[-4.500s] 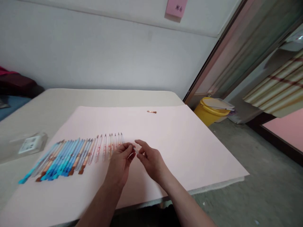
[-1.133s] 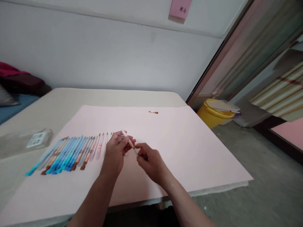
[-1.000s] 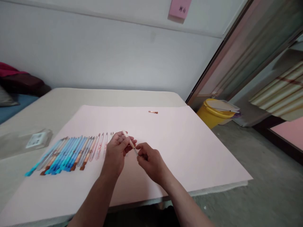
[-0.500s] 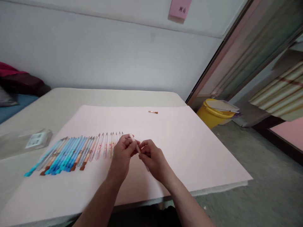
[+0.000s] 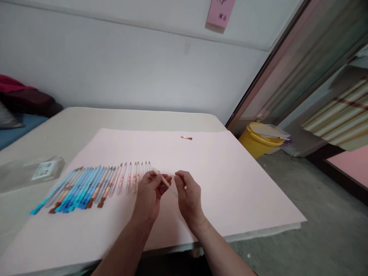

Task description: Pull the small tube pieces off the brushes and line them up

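Observation:
My left hand (image 5: 149,193) pinches a pale beige pen barrel (image 5: 163,179) between thumb and fingers, tilted down to the right. A thin clear refill (image 5: 173,191) sticks out of its lower end toward my right palm. Just to the right, my right hand (image 5: 189,197) is closed, thumb and forefinger pressed together; whatever they hold is too small to make out. Left of my hands lie blue and brown pens (image 5: 83,188) in a dense row, continuing into clear pink-patterned pens (image 5: 129,178) with their tips pointing away.
Pink paper (image 5: 230,184) covers much of the table. A short brown pen part (image 5: 186,137) lies near its far edge. A clear plastic bag (image 5: 17,176) with a white label is at the left. Beyond the right side stands a yellow bucket (image 5: 255,142) on the floor.
My right hand has drawn away from the pen barrel, leaving a gap between the hands. The barrel now lies flatter in my left hand, and the refill shows at its lower end.

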Available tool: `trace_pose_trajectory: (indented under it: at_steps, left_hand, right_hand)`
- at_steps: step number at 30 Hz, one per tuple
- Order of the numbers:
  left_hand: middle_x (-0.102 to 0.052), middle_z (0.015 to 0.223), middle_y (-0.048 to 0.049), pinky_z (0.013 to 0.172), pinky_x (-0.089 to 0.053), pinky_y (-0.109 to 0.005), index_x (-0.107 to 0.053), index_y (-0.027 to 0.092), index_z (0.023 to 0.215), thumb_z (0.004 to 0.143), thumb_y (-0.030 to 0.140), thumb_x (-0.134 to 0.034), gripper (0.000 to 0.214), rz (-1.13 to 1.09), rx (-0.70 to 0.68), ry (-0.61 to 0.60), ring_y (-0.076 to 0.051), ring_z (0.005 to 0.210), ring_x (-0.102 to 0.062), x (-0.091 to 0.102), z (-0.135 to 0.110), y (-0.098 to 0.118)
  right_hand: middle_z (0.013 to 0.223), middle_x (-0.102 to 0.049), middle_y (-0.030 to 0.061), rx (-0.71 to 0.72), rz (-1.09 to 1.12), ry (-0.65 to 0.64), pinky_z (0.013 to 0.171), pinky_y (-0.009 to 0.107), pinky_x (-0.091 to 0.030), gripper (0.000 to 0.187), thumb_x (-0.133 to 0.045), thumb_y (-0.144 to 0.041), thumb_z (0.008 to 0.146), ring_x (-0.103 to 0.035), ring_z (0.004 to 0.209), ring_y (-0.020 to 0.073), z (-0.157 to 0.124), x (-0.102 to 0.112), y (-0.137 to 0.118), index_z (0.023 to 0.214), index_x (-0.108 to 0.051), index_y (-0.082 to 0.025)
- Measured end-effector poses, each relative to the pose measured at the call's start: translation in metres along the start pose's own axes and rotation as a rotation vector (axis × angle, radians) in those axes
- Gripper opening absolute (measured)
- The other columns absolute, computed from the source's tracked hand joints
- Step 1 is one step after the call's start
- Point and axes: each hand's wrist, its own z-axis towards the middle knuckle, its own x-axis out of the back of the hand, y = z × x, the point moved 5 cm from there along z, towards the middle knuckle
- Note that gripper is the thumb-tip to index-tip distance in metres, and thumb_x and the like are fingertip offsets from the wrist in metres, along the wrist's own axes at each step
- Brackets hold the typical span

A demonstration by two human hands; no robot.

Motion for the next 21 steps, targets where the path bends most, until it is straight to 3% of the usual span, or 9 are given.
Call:
trace_pose_trajectory:
  at_steps: [7,14,21]
  left_hand:
    - [-0.066,0.078,-0.0048,0.065,-0.05,-0.029,-0.05,0.017,0.083,0.079,0.032,-0.06,0.018,0.01,0.128,-0.082,-0.017,0.073,-0.065,-0.015,-0.02,-0.025]
    - [-0.065,0.078,-0.0024,0.064,-0.051,-0.03,-0.045,0.021,0.085,0.08,0.037,-0.057,0.021,0.089,0.097,-0.053,-0.018,0.074,-0.065,-0.013,-0.019,-0.02]
    - [-0.066,0.074,-0.0037,0.06,-0.052,-0.028,-0.047,0.019,0.086,0.079,0.027,-0.06,0.017,-0.001,0.174,0.009,-0.017,0.067,-0.066,-0.002,-0.009,-0.02]
  right_hand:
    - [0.089,-0.061,0.0046,-0.101,0.149,0.152,0.061,0.025,-0.047,0.028,-0.038,-0.039,0.092,-0.059,0.074,0.0152,-0.001,0.008,0.009,0.099,-0.056,-0.019]
    - [0.082,-0.061,0.003,-0.044,0.021,0.109,0.061,0.024,-0.046,0.029,-0.039,-0.039,0.092,-0.057,0.07,0.014,0.005,-0.001,0.024,0.092,-0.06,-0.019]
    - [0.074,-0.059,0.0013,-0.094,0.119,0.089,0.058,0.023,-0.045,0.035,-0.033,-0.041,0.093,-0.055,0.065,0.0129,0.006,-0.01,0.017,0.082,-0.059,-0.019]
